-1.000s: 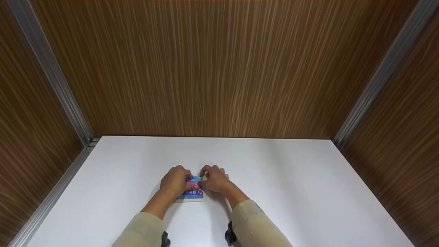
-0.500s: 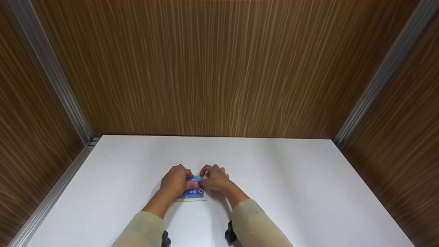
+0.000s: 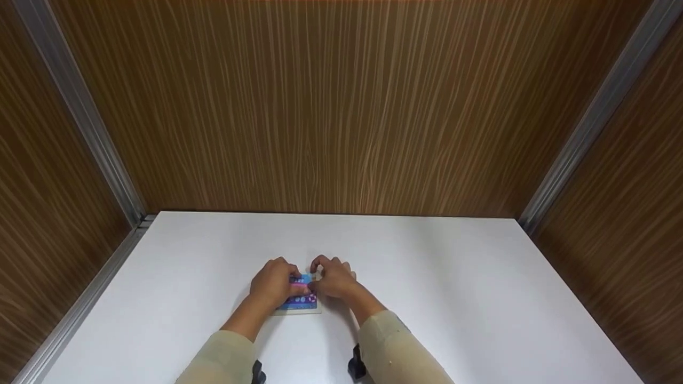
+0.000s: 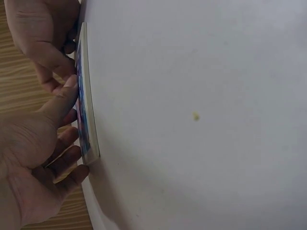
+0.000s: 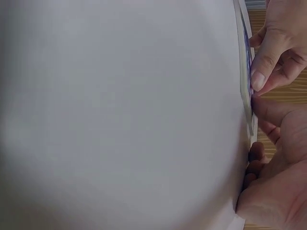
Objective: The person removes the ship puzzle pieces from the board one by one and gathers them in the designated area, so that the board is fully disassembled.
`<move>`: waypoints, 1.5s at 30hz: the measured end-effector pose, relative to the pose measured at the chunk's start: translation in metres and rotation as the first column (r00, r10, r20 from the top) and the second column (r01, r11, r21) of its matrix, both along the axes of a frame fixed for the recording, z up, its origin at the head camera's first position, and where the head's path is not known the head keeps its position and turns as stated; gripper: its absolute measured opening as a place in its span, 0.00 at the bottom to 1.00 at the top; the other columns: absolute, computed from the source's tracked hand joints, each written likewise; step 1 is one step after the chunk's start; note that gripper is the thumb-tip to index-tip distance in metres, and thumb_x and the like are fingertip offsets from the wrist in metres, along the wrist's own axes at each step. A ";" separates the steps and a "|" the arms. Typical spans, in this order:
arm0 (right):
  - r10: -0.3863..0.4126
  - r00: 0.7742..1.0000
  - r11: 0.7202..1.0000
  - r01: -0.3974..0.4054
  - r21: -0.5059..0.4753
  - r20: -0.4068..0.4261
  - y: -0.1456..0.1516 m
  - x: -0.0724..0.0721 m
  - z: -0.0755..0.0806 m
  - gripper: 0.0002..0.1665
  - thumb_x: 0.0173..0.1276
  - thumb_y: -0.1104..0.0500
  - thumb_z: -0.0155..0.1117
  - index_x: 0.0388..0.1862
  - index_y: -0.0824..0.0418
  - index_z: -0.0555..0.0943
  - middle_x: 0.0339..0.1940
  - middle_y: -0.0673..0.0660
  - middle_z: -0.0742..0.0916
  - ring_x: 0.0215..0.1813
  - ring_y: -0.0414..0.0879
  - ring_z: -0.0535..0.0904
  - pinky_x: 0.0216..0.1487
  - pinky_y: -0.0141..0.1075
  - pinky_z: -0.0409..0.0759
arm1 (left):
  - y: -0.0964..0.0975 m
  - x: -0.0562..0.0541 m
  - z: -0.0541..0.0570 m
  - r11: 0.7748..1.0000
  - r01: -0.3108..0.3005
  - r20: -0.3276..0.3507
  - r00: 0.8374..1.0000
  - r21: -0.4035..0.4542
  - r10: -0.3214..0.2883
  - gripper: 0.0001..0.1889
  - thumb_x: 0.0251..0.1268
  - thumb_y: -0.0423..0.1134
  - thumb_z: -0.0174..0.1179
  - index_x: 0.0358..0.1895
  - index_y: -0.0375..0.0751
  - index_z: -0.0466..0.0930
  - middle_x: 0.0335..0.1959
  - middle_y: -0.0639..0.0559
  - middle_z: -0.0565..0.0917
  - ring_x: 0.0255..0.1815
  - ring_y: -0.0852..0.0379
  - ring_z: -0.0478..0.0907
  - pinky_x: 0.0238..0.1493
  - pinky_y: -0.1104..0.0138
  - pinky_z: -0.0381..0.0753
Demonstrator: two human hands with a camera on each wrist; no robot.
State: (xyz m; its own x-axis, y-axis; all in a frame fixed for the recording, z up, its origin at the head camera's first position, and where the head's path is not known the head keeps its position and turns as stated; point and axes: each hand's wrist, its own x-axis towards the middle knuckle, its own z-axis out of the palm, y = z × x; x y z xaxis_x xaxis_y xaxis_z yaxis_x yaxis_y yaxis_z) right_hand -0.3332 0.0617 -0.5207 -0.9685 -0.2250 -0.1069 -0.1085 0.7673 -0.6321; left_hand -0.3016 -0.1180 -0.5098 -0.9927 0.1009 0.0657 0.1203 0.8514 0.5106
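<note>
A thin, flat board (image 3: 301,306) with a pale rim and a blue, purple and pink print lies on the white table. My left hand (image 3: 271,284) holds it from the left, its thumb stretched over the print and its fingers bent at the far side. From the right, my right hand (image 3: 336,280) grips the right edge near the far corner with bent index finger and thumb. The two thumbs nearly meet on the board. In the left wrist view the board (image 4: 86,96) appears edge-on; the right wrist view shows its rim (image 5: 243,62). Hands cover much of the print.
The white table (image 3: 453,298) extends around the board. Brown wood-grain panels (image 3: 341,106) with grey metal corner posts (image 3: 80,106) stand behind and at both sides. A small yellow speck (image 4: 195,116) is on the table in the left wrist view.
Almost nothing differs. Both hands stay at the same places on the board, with only a very slight shift of the right hand and sleeve.
</note>
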 end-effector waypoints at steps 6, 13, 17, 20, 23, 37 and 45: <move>0.011 1.000 1.000 -0.011 0.024 0.005 -0.001 0.004 0.007 0.15 0.68 0.49 0.76 0.51 0.43 0.82 0.52 0.54 0.81 0.57 0.52 0.71 0.61 0.52 0.67 | 0.001 0.000 0.001 1.000 -0.003 0.008 1.000 0.008 0.003 0.18 0.57 0.50 0.83 0.46 0.45 0.94 0.45 0.47 0.86 0.50 0.49 0.80 0.62 0.48 0.86; 0.017 1.000 0.999 -0.017 0.043 -0.017 -0.003 0.000 0.000 0.13 0.66 0.51 0.76 0.47 0.43 0.83 0.50 0.55 0.81 0.56 0.54 0.71 0.60 0.54 0.69 | -0.001 0.000 0.000 1.000 0.010 0.002 1.000 0.004 -0.010 0.19 0.57 0.51 0.83 0.47 0.45 0.94 0.47 0.47 0.87 0.51 0.49 0.82 0.61 0.48 0.87; 0.010 0.999 0.999 -0.008 0.052 -0.031 -0.006 0.002 0.002 0.14 0.65 0.52 0.77 0.48 0.46 0.85 0.49 0.55 0.82 0.56 0.55 0.73 0.60 0.57 0.71 | -0.003 0.002 0.000 1.000 0.014 -0.013 1.000 -0.008 -0.014 0.20 0.55 0.51 0.83 0.46 0.45 0.94 0.46 0.48 0.87 0.51 0.48 0.82 0.59 0.47 0.87; 0.006 0.999 0.998 -0.004 0.057 -0.043 -0.008 0.004 0.006 0.15 0.64 0.53 0.79 0.49 0.48 0.86 0.49 0.56 0.83 0.56 0.55 0.76 0.60 0.58 0.73 | -0.003 0.003 0.000 1.000 0.013 -0.020 1.000 -0.013 -0.013 0.19 0.56 0.52 0.83 0.46 0.44 0.94 0.44 0.48 0.86 0.49 0.50 0.81 0.59 0.48 0.87; 0.025 0.997 0.998 -0.021 0.061 -0.069 -0.007 0.004 0.011 0.14 0.64 0.53 0.81 0.47 0.50 0.88 0.49 0.56 0.84 0.55 0.55 0.79 0.60 0.60 0.76 | -0.004 0.002 0.000 1.000 0.017 -0.034 0.999 -0.019 -0.017 0.19 0.55 0.52 0.83 0.45 0.44 0.94 0.42 0.49 0.86 0.47 0.50 0.81 0.57 0.49 0.87; 0.100 0.989 0.995 -0.097 0.034 -0.105 0.010 -0.002 0.007 0.15 0.65 0.51 0.81 0.43 0.56 0.87 0.42 0.52 0.83 0.43 0.46 0.77 0.54 0.51 0.80 | 0.004 0.001 0.001 1.000 0.001 0.018 1.000 0.016 -0.002 0.19 0.58 0.51 0.82 0.48 0.45 0.93 0.48 0.47 0.87 0.52 0.49 0.83 0.65 0.49 0.86; 0.094 0.993 0.995 -0.093 0.022 -0.076 0.012 -0.003 0.005 0.15 0.66 0.50 0.81 0.44 0.55 0.87 0.40 0.51 0.81 0.42 0.46 0.75 0.49 0.46 0.76 | 0.003 0.001 -0.002 1.000 0.018 -0.003 1.000 0.018 -0.018 0.19 0.56 0.51 0.84 0.46 0.45 0.94 0.46 0.47 0.87 0.51 0.48 0.82 0.63 0.48 0.87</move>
State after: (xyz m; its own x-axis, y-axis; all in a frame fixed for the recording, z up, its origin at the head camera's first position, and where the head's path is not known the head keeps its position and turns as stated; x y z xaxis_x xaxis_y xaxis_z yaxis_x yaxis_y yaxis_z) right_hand -0.3360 0.0742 -0.5152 -0.9489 -0.3134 -0.0377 -0.2279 0.7627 -0.6053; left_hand -0.3007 -0.1152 -0.5115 -0.9906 0.1172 0.0710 0.1370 0.8396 0.5256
